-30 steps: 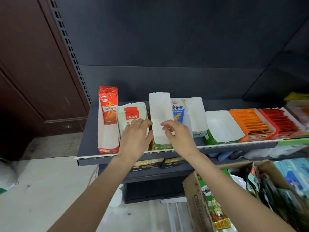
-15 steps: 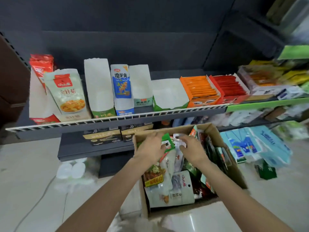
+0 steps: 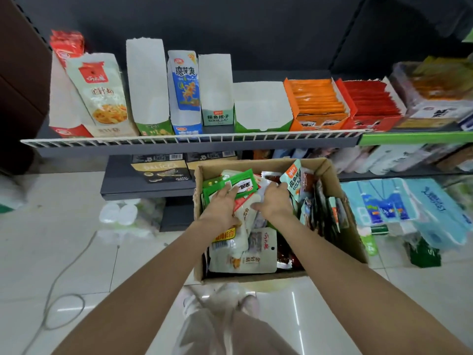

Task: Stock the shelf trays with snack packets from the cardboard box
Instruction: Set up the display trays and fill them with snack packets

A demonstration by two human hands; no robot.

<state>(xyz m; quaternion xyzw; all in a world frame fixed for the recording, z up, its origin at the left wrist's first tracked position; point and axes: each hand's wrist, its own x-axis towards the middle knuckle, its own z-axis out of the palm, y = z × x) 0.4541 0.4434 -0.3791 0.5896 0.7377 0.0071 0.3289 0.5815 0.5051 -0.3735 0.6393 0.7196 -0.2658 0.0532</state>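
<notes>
An open cardboard box (image 3: pixel 352 226) stands on the floor under the shelf, full of mixed snack packets. My left hand (image 3: pixel 221 207) lies on a stack of green packets (image 3: pixel 243 184) at the box's far left, fingers stretched over them. My right hand (image 3: pixel 275 201) reaches in among the packets beside a teal packet (image 3: pixel 293 179), its fingertips hidden. On the shelf stand several trays: a beige tray (image 3: pixel 102 98) with a mushroom-snack packet, an empty green tray (image 3: pixel 149 88), a blue tray (image 3: pixel 184 85) with one blue packet, an empty teal tray (image 3: pixel 216 93) and a wide empty green tray (image 3: pixel 261 108).
Full orange (image 3: pixel 317 103) and red (image 3: pixel 369 103) trays fill the shelf's right part. A wire rail (image 3: pixel 179 139) edges the shelf front. Black boxes (image 3: pixel 160 170) sit on the lower shelf. Blue tissue packs (image 3: pixel 409 208) lie right of the box; a cable (image 3: pixel 64 278) loops on the floor.
Both hands left the shelf trays and dropped into the cardboard box, and my view tilted down with them. Over the last half second they stayed among the packets, shifting slightly.
</notes>
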